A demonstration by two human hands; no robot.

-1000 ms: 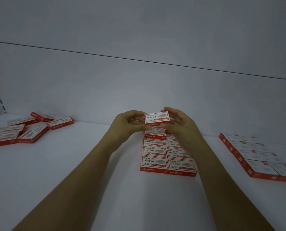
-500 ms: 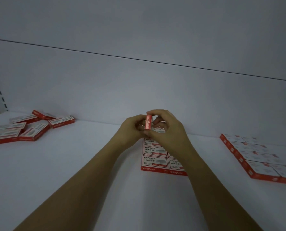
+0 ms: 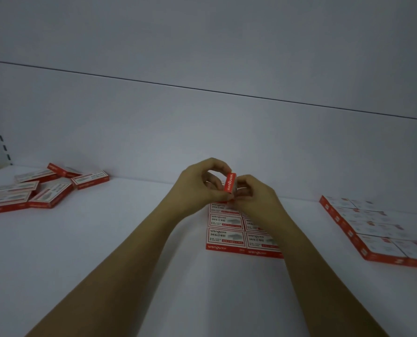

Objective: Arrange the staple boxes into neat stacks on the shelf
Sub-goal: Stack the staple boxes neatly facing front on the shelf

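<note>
**Two-handed pinch, mid-air**

Forearms converge across the shelf (image 3: pixel 105 251). Over the far end of the laid rows (image 3: pixel 224 235) — left hand (image 3: pixel 197 183) and right hand (image 3: pixel 253 195), fingers curled, both pinch one staple box (image 3: pixel 230 183) — held on edge, red side toward camera.

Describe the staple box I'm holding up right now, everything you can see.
The staple box looks like red cardboard, its narrow side facing the camera with white "wengu" lettering running vertically. It stands on end, slightly tilted, pinched between the left hand and right hand, in the air above the back of the middle block of boxes.
</note>
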